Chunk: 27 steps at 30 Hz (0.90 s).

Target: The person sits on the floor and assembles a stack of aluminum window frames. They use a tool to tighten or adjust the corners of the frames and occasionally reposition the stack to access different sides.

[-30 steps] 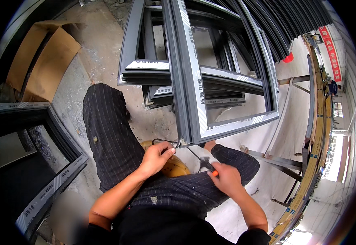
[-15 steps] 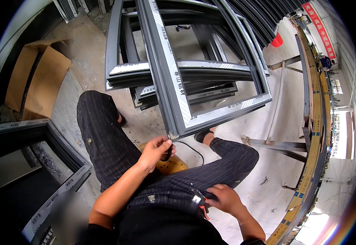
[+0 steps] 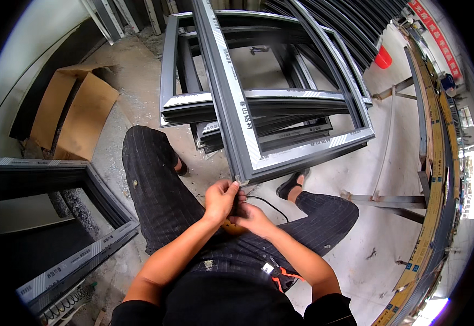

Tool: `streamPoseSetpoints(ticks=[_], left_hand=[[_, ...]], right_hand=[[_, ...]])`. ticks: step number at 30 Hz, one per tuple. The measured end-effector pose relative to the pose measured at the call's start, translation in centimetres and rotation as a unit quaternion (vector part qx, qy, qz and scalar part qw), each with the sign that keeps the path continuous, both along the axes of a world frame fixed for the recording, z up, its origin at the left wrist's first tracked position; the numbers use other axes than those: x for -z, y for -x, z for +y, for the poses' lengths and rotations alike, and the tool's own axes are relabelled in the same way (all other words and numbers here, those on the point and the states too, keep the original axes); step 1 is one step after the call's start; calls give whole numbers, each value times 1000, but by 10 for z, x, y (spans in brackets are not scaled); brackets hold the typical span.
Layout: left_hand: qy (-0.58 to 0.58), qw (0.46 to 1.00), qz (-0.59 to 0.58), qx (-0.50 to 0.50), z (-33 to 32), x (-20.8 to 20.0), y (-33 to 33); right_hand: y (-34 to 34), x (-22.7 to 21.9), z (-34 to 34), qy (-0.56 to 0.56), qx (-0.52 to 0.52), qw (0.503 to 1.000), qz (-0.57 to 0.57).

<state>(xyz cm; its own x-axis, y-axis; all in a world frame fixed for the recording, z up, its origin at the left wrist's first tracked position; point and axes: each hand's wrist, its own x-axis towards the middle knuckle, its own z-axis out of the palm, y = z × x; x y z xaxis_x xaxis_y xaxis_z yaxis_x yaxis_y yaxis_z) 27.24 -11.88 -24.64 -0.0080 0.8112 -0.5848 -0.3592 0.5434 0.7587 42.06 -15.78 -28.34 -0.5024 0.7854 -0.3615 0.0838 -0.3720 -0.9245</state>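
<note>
Left hand (image 3: 221,200) is sitting at the near corner of the dark frame (image 3: 241,108), thumb tip right up against it, fingers curling in a near-closed pinch; cannot tell whether it is gripping the corner itself or something thin beside it; right hand (image 3: 250,217) is bunching just below and to the right, fingers curling in toward the left hand, its hold hidden; left hand is being the nearer one to the frame; the frame is lying straight ahead of both hands, its long side running away from the person and leaning slightly left, its short near side running off to the right; a black cord (image 3: 272,207) is curving out rightward from beside the hands; a yellow thing (image 3: 231,228) is showing partly below them; pliers (image 3: 277,283) with orange handles are resting on the lap; farther out, the frame is crossing over stacked frames (image 3: 188,101); a cardboard box (image 3: 87,117) is standing off to the left, well apart.
</note>
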Motion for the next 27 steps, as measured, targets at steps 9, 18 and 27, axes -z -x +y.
streamPoseSetpoints(ticks=[9,18,27], left_hand=[[24,993,-61,103,5,-9,25],[-31,990,-18,136,6,3,27],[22,990,-53,133,4,-10,27]], right_hand=[[-16,-27,2,-143,205,963,-101],[-22,-46,15,164,8,983,88],[-40,-54,28,-156,45,974,-157]])
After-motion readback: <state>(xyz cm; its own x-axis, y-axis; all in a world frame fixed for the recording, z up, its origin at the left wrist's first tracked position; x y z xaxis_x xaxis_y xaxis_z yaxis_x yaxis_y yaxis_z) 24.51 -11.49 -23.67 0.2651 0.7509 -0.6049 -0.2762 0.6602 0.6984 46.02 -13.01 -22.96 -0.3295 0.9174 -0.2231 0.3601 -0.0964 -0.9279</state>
